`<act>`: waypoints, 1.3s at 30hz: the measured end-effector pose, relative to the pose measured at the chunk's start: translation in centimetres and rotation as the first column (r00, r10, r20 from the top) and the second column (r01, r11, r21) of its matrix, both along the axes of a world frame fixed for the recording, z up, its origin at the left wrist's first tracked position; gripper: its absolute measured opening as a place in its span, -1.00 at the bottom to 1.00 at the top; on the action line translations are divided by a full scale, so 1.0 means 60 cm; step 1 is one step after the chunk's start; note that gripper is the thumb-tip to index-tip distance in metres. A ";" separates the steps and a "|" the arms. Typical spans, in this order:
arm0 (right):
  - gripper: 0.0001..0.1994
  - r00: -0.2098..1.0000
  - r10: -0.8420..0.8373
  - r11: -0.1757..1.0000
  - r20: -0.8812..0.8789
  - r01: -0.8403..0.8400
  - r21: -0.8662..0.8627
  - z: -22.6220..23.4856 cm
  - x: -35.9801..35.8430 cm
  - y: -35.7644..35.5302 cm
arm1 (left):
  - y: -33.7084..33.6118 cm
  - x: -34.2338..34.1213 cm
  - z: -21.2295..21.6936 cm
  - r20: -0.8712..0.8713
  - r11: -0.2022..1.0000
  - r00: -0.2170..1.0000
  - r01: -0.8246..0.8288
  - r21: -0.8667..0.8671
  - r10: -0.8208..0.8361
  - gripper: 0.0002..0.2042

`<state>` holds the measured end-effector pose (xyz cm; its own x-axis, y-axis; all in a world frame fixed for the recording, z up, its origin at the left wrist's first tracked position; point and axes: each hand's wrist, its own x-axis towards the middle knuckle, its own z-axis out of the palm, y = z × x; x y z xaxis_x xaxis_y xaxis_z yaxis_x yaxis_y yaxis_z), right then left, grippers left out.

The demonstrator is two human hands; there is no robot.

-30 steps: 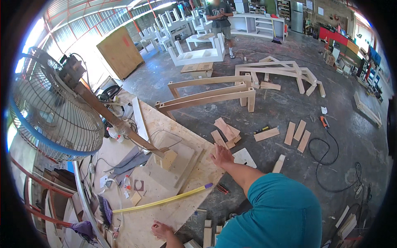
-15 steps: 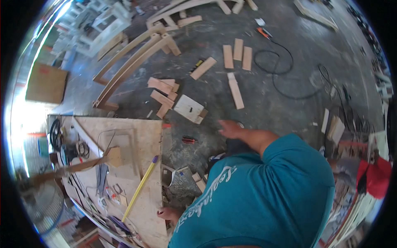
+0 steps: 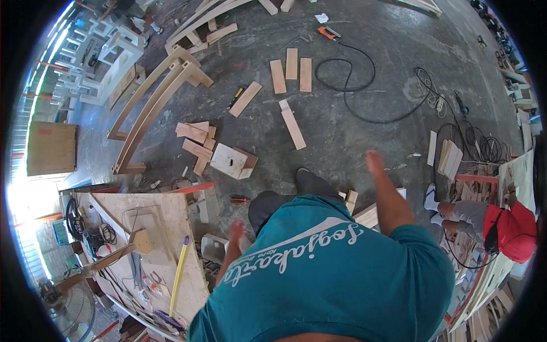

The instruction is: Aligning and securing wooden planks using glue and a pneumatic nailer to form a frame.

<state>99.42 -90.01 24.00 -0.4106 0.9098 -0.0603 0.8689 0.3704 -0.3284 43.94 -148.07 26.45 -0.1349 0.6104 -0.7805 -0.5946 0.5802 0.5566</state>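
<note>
My left hand (image 3: 236, 231) hangs beside the workbench's right edge, slightly blurred, its fingers loose with nothing in them. Out ahead over the concrete floor, my right hand (image 3: 374, 162) is empty, fingers stretched. Between the hands, on the floor nearer the left one, lies a red-handled tool (image 3: 239, 200). Farther forward are a white box-like block (image 3: 229, 161), a stack of short wood pieces (image 3: 196, 134) and a single long wood piece (image 3: 293, 129). Three short boards (image 3: 291, 64) lie side by side beyond them.
The workbench (image 3: 171, 211) at left holds a yellow bar (image 3: 179, 276) and tools. Curved wooden frames (image 3: 156, 108) stand at the far left. A black cable (image 3: 373, 119) loops from an orange power tool (image 3: 327, 33). Another person in red (image 3: 513, 231) is at right; a fan (image 3: 74, 310) stands lower left.
My body has turned and moved forward. My right hand has swung rightward, and my left hand has come forward away from the bench's edge. The other person shows more fully.
</note>
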 end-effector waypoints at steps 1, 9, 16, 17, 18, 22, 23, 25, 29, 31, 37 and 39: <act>-0.76 0.958 -0.110 0.986 -0.265 0.071 -0.152 -0.009 -0.047 -0.013 | 0.010 -0.035 0.007 -0.488 0.922 0.791 0.245 -0.301 -0.369 -0.77; -0.67 0.985 -0.085 0.922 -0.152 0.019 -0.386 0.067 -0.098 -0.235 | 0.286 -0.149 0.100 -0.270 0.954 0.952 0.060 -0.294 -0.144 -0.74; -0.80 0.795 -0.514 0.621 0.321 0.603 -0.501 0.033 0.080 -0.477 | 0.521 -0.123 0.098 -0.358 0.693 0.595 0.655 -0.302 -0.719 -0.61; -0.81 0.768 -0.554 0.557 0.320 0.628 -0.543 0.060 0.057 -0.474 | 0.533 -0.137 0.105 -0.352 0.677 0.579 0.655 -0.335 -0.735 -0.61; -0.82 0.742 -0.593 0.496 0.311 0.642 -0.584 0.089 0.040 -0.469 | 0.523 -0.194 0.068 -0.405 0.699 0.588 0.680 -0.221 -0.700 -0.59; -0.80 0.633 -0.717 0.351 0.292 0.690 -0.633 0.054 0.014 -0.481 | 0.625 -0.200 0.114 -0.645 0.576 0.298 0.770 -0.273 -0.703 -0.57; -0.80 0.653 -0.711 0.369 0.261 0.662 -0.652 0.019 0.028 -0.500 | 0.645 -0.234 0.105 -0.815 0.426 0.058 0.873 -0.239 -0.577 -0.56; -0.81 0.548 -0.820 0.277 0.168 0.635 -0.721 0.013 -0.012 -0.472 | 0.715 -0.173 0.162 -0.701 0.588 0.285 0.775 -0.233 -0.653 -0.54; -0.64 0.206 -0.977 0.056 0.053 0.490 -0.870 0.149 -0.173 -0.365 | 0.715 -0.227 0.190 -0.751 0.658 0.282 0.708 -0.258 -0.598 -0.58; -0.64 0.346 -0.937 0.199 -0.056 0.392 -0.898 0.148 -0.228 -0.319 | 0.696 -0.264 0.198 -0.688 0.788 0.531 0.607 -0.099 -0.495 -0.59; -0.56 0.552 -0.802 0.449 -0.230 0.302 -0.841 0.107 -0.316 -0.227 | 0.498 -0.449 0.094 -0.709 0.850 0.513 0.468 -0.241 -0.484 -0.69; -0.55 0.596 -0.782 0.446 -0.181 0.333 -0.831 0.115 -0.307 -0.201 | 0.486 -0.462 0.092 -0.741 0.796 0.400 0.530 -0.292 -0.539 -0.72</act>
<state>80.98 -102.05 30.88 0.0139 0.7004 -0.7136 0.4017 -0.6575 -0.6374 16.25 -118.89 31.98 -0.3136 0.7738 -0.5503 0.4855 0.6287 0.6074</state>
